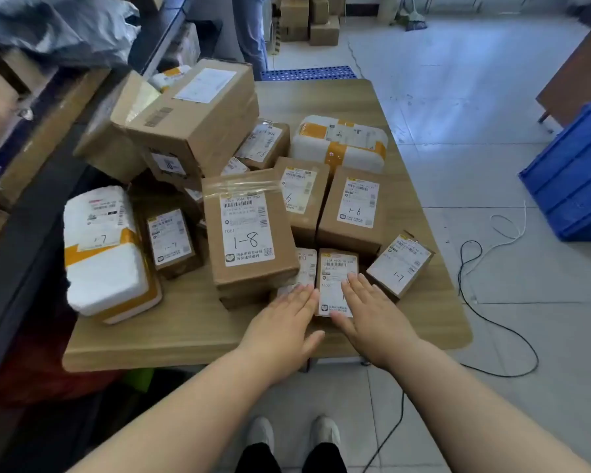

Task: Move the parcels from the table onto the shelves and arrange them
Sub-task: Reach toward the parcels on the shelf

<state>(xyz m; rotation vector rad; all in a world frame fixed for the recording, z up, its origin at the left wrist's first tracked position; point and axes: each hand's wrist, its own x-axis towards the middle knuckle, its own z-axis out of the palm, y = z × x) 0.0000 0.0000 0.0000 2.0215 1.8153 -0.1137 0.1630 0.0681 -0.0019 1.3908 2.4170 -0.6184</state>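
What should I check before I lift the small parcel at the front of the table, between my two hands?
1. Hands free: left hand and right hand open, holding nothing: ok.
2. Top of small parcel bare of other parcels: ok.
3. Grip: right fingers lie flat on it, not round its edges: not ok.
4. Its handwritten number readable: partly under right hand: cannot tell.
5. Box marked 1-8 beside it, resting on other parcels, stable: cannot tell.
6. Free place on shelves: cannot tell.
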